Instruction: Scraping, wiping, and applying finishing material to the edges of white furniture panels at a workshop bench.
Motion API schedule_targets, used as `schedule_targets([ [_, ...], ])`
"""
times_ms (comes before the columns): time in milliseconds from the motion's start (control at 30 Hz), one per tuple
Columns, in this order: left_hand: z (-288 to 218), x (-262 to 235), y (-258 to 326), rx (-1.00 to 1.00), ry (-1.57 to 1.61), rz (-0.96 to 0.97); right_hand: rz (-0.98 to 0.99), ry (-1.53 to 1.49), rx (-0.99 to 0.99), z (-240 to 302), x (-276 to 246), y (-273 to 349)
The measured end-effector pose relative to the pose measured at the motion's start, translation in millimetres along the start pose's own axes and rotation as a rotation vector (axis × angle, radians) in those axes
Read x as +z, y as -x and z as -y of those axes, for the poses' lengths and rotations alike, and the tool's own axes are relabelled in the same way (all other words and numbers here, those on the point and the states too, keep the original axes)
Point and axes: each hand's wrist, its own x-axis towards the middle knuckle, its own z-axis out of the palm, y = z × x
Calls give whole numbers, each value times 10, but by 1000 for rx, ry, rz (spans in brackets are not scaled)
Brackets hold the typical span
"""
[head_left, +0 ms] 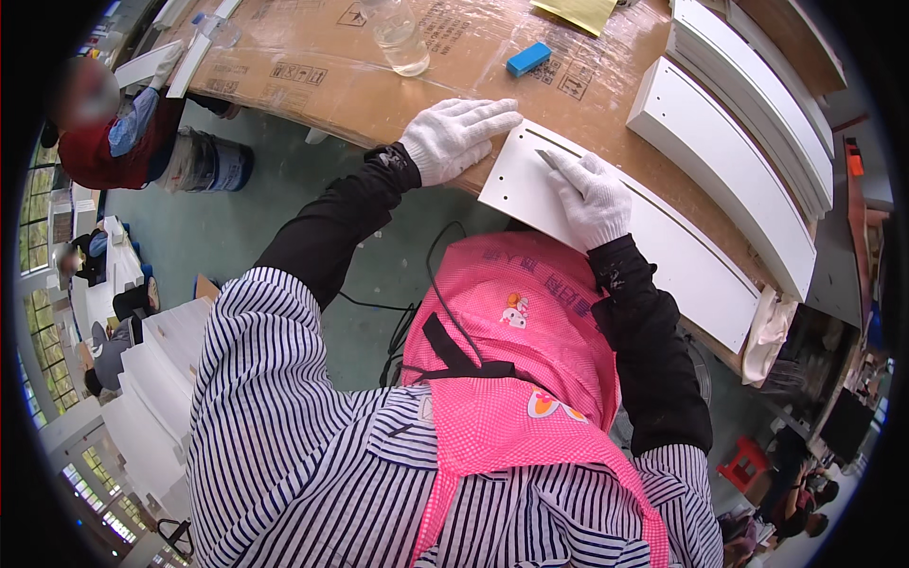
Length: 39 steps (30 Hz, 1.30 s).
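The white panel [668,248] is lying beneath your right hand [597,201], which is gripping a thin blade [546,159], and beside your flat, unclenched left hand [456,140]; a clear cup [401,45] is holding liquid.

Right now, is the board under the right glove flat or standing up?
Lying flat: the white board shows its broad face upward.
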Motion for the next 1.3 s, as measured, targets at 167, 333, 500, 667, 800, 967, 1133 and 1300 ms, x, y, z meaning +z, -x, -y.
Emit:
schedule_targets([
  [167,25,112,-40,40,-115,119,331,212,-301,-87,48,-141],
  [333,62,126,-32,75,-167,131,599,116,-569,-101,87,-227],
  [500,56,115,-41,72,-145,121,419,-276,-249,-119,179,-296],
  [667,48,95,-45,68,-148,136,617,-77,-645,-194,143,-274],
  [800,42,95,-47,63,-161,137,752,-81,-663,-292,-96,-219],
  [967,37,96,-55,61,-174,145,936,-113,-589,-362,-631,17],
  [1133,63,71,-42,67,-120,184,287,-154,381,-355,-1034,399],
  [1300,74,-21,-28,50,-99,266,36,7,261,376,-126,645],
])
